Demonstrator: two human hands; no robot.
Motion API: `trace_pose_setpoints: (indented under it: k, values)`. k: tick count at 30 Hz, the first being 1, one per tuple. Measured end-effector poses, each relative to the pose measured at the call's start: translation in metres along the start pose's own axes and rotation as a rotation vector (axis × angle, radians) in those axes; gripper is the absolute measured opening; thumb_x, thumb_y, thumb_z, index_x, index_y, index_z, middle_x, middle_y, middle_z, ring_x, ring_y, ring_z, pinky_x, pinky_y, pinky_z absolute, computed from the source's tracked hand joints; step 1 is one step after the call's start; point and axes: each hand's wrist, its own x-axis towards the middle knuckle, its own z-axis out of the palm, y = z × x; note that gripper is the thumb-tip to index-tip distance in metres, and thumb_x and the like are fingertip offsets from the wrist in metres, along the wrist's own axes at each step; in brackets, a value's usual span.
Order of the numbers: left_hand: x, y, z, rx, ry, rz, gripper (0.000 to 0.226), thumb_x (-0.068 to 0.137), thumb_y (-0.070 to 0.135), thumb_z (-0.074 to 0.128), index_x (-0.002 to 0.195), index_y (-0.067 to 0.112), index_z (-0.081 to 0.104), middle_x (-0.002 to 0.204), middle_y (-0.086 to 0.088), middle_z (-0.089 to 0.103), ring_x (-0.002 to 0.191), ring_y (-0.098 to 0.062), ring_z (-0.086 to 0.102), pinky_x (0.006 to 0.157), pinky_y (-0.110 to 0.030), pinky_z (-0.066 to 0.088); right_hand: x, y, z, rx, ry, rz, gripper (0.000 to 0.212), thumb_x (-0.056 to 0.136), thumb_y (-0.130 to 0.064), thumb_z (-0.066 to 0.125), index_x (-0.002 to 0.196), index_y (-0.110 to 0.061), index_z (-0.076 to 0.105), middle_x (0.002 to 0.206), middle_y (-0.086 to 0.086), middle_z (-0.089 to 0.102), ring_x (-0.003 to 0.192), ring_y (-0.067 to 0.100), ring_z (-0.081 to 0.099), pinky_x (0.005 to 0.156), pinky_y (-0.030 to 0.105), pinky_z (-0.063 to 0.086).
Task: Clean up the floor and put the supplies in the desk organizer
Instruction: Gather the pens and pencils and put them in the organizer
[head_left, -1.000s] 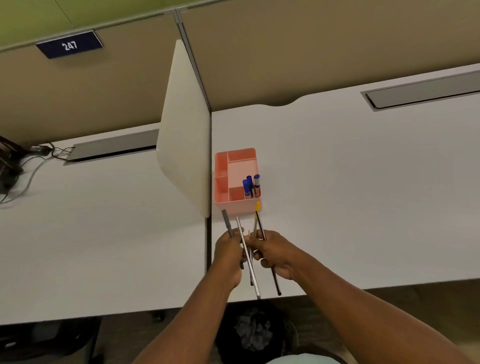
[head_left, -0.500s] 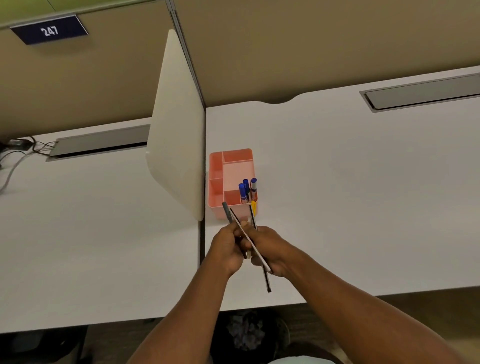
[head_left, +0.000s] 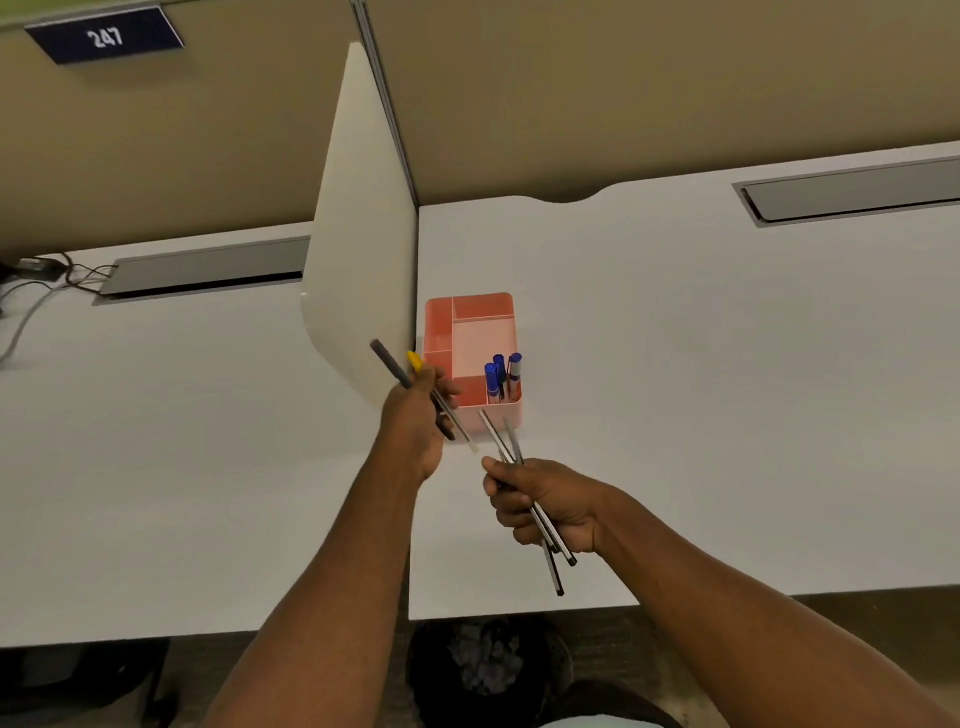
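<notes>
- A pink plastic desk organizer (head_left: 470, 332) with several compartments is set on the white table (head_left: 701, 364), just beside the base of the cream rounded divider panel (head_left: 358, 249).
- Three blue-capped markers (head_left: 501, 375) are stood upright in the organizer's near right compartment; the other compartments look bare.
- A dark grey pen (head_left: 387, 364) and a yellow-tipped pen (head_left: 414, 360) are held in the left hand (head_left: 415, 421), whose grip is clenched around them; the tips slant up and to the left, across the lower edge of the divider panel.
- The left hand is raised just to the left of the organizer's near left corner, with the fingers very close to its wall; contact cannot be told.
- A bundle of thin dark and silver pens (head_left: 519, 483) is grasped in the right hand (head_left: 545, 504), the grip closed around the middle of the bundle.
- The upper ends of the bundle are pointed toward the near wall of the organizer and lie just short of it; the lower ends stick out below the hand, over the table's front edge.
- The two hands are held apart, the right one lower and nearer the table's front edge, with both bare forearms reaching in from the bottom of the view.
- A dark bin holding crumpled paper (head_left: 488, 665) is seen on the floor under the table edge.
- A dark blue plate with the number 247 (head_left: 104, 36) is fixed to the tan partition wall (head_left: 623, 88) at the upper left.
</notes>
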Motion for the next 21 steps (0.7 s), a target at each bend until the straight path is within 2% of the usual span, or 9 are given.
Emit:
trace_pose_setpoints:
  k: [2,5,8,11,15,18,21]
  values:
    - [0.005,0.012,-0.003,0.036,0.055,0.078,0.019,0.099,0.030,0.048,0.093,0.019,0.062,0.060,0.002,0.060,0.065,-0.014,0.054,0.068,-0.031,0.043,0.004,0.002,-0.003,0.027,0.142,-0.066,0.036,0.082,-0.050,0.069,0.069,-0.018,0.059,0.053,-0.003,0.036,0.046,0.010,0.030,0.039,0.020,0.028]
    - [0.008,0.022,-0.004,-0.006,0.058,0.072,0.013,0.100,0.023,0.049,0.093,0.019,0.060,0.061,-0.001,0.052,0.060,-0.014,0.050,0.067,-0.031,0.046,0.012,-0.010,-0.007,0.141,0.379,-0.143,0.042,0.087,-0.053,0.061,0.064,-0.019,0.050,0.052,-0.003,0.040,0.046,0.012,0.039,0.044,0.024,0.036]
    - [0.015,0.025,-0.002,0.011,0.032,0.070,0.016,0.099,0.011,0.046,0.088,0.019,0.055,0.066,-0.004,0.051,0.061,-0.016,0.051,0.068,-0.033,0.050,0.020,-0.031,-0.008,0.208,0.522,-0.232,0.046,0.092,-0.051,0.055,0.062,-0.016,0.048,0.049,0.000,0.042,0.046,0.015,0.048,0.050,0.027,0.047]
    - [0.026,0.028,0.003,0.108,0.046,0.095,0.013,0.098,0.013,0.044,0.090,0.020,0.051,0.063,-0.001,0.045,0.053,-0.012,0.042,0.057,-0.028,0.043,0.029,-0.056,-0.002,0.165,0.651,-0.344,0.045,0.093,-0.049,0.055,0.065,-0.015,0.047,0.045,-0.002,0.040,0.041,0.013,0.041,0.044,0.024,0.041]
    - [0.036,0.033,0.010,0.094,0.084,0.080,0.008,0.090,0.017,0.043,0.089,0.021,0.050,0.051,0.007,0.039,0.042,-0.007,0.034,0.046,-0.025,0.034,0.046,-0.096,0.014,0.205,0.766,-0.475,0.041,0.088,-0.039,0.063,0.062,-0.016,0.042,0.043,-0.003,0.034,0.037,0.012,0.028,0.042,0.023,0.029]
    - [0.044,0.037,0.015,0.043,0.076,0.151,0.011,0.088,0.014,0.042,0.083,0.020,0.049,0.053,0.006,0.038,0.045,-0.008,0.032,0.046,-0.024,0.032,0.066,-0.118,0.031,0.147,0.772,-0.613,0.042,0.088,-0.031,0.061,0.057,-0.017,0.036,0.041,-0.003,0.033,0.034,0.013,0.029,0.041,0.023,0.027]
    - [0.053,0.044,0.021,0.016,0.093,0.250,0.018,0.089,0.009,0.040,0.082,0.020,0.052,0.056,0.006,0.041,0.048,-0.008,0.035,0.048,-0.022,0.033,0.092,-0.127,0.047,-0.035,0.753,-0.678,0.042,0.093,-0.040,0.055,0.059,-0.019,0.042,0.047,-0.001,0.039,0.040,0.012,0.036,0.044,0.025,0.034]
